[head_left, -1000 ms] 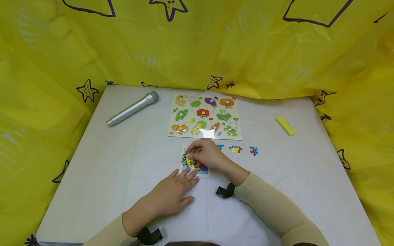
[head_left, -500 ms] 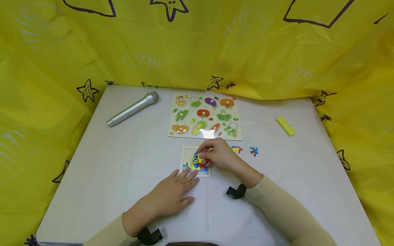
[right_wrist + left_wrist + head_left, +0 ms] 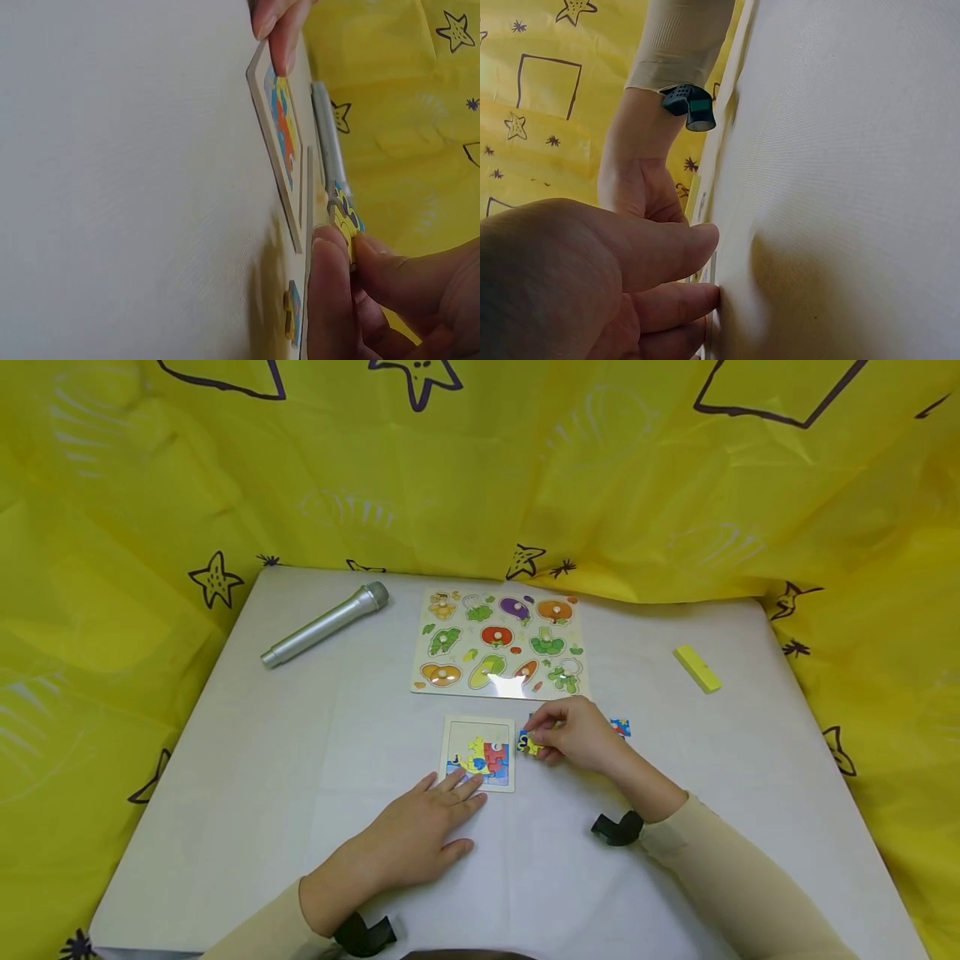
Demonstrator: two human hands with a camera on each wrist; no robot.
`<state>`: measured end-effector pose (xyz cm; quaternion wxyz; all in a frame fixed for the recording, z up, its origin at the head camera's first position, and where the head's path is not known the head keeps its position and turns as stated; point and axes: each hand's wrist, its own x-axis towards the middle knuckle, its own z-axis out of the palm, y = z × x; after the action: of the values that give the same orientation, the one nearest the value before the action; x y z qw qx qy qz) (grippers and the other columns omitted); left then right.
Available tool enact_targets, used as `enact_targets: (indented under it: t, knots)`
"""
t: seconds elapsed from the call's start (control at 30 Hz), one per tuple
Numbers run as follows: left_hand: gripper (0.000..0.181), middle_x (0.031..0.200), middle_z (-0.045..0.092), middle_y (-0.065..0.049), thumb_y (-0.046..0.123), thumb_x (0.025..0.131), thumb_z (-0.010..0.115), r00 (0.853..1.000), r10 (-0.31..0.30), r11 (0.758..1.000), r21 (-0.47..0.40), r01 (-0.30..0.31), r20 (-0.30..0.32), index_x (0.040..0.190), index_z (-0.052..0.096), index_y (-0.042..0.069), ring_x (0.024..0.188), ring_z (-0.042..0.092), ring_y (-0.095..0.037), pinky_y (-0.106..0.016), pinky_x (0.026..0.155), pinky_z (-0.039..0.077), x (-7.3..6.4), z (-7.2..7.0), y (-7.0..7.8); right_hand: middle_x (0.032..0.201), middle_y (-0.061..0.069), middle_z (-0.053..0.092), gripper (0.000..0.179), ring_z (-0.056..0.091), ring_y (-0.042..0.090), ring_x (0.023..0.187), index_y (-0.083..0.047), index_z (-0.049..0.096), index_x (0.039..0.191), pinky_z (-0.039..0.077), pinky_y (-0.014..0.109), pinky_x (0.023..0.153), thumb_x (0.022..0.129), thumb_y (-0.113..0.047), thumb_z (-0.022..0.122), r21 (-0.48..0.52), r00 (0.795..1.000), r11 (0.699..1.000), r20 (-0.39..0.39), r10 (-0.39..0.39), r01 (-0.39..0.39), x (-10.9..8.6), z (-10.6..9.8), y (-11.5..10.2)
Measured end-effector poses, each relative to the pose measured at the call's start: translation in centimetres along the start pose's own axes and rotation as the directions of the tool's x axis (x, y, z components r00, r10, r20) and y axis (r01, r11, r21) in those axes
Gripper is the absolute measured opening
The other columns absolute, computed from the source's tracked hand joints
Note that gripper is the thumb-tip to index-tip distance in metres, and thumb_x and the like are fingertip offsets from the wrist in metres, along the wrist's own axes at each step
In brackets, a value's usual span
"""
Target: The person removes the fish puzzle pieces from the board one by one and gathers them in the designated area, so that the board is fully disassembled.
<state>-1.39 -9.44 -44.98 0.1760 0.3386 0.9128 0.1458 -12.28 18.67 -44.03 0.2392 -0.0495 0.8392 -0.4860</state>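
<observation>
A small square jigsaw tray (image 3: 459, 731) lies on the table, its lower part filled with yellow, red and blue pieces. Fingertips of my left hand (image 3: 420, 827) rest on the tray's lower edge, the fingers straight and spread. Just right of the tray, my right hand (image 3: 581, 735) pinches a yellow and blue puzzle piece (image 3: 346, 221) between thumb and fingers, lifted above the table in the right wrist view. Another puzzle piece (image 3: 620, 727) lies beyond that hand, partly covered. One more loose piece (image 3: 292, 311) lies below the right fingers in the right wrist view.
Behind the tray lies a vegetable peg puzzle board (image 3: 498, 643). A silver microphone (image 3: 326, 625) sits at the back left. Toward the right is a yellow block (image 3: 697, 668). A yellow patterned cloth (image 3: 480, 485) hangs around the white table (image 3: 300, 760).
My right hand has moved rightward off the tray, carrying the yellow and blue puzzle piece, and uncovered the tray's upper part. The left hand has stayed in place.
</observation>
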Motion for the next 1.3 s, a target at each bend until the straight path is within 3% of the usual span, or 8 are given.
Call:
enact_targets:
  t: [0.37, 0.8, 1.03, 1.3]
  knots:
    - [0.06, 0.172, 0.044, -0.002, 0.041, 0.106, 0.065, 1.0, -0.003, 1.0, -0.001, 0.003, 0.003, 0.16, 0.054, 0.015, 0.164, 0.035, -0.029, -0.059, 0.131, 0.033, 0.0, 0.0, 0.1, 0.081, 0.01, 0.07, 0.006, 0.073, 0.019, 0.066, -0.001, 0.08, 0.1, 0.065, 0.032, 0.063, 0.096, 0.001, 0.077, -0.069, 0.999, 0.997, -0.012, 0.043, -0.043, -0.4, -1.1, 1.3]
    - [0.061, 0.173, 0.043, -0.001, 0.041, 0.106, 0.064, 1.0, -0.009, 1.0, -0.002, 0.009, 0.01, 0.16, 0.053, 0.016, 0.165, 0.034, -0.029, -0.059, 0.132, 0.032, 0.1, 0.1, 0.0, 0.079, 0.007, 0.073, 0.009, 0.067, 0.016, 0.066, -0.006, 0.083, 0.093, 0.058, 0.024, 0.06, 0.094, 0.001, 0.078, -0.171, 1.0, 0.985, -0.023, 0.006, -0.01, -0.7, -0.3, 1.2]
    - [0.061, 0.173, 0.043, -0.001, 0.042, 0.106, 0.064, 1.0, -0.008, 1.0, -0.004, 0.008, 0.008, 0.16, 0.053, 0.016, 0.165, 0.034, -0.029, -0.059, 0.131, 0.032, 0.1, 0.2, -0.1, 0.081, 0.0, 0.069, 0.011, 0.059, 0.017, 0.08, -0.015, 0.081, 0.089, 0.048, 0.029, 0.071, 0.092, -0.005, 0.083, -0.366, 0.994, 0.929, -0.075, -0.079, 0.046, -0.7, 0.0, 1.4]
    - [0.062, 0.173, 0.043, -0.001, 0.042, 0.106, 0.064, 1.0, -0.01, 1.0, -0.006, 0.01, 0.01, 0.161, 0.053, 0.016, 0.165, 0.034, -0.029, -0.059, 0.131, 0.032, 0.1, 0.2, -0.1, 0.078, 0.001, 0.063, 0.013, 0.057, 0.019, 0.078, -0.016, 0.076, 0.091, 0.046, 0.031, 0.07, 0.091, -0.006, 0.084, -0.419, 0.989, 0.907, -0.111, -0.101, 0.046, -0.7, 0.4, 1.4]
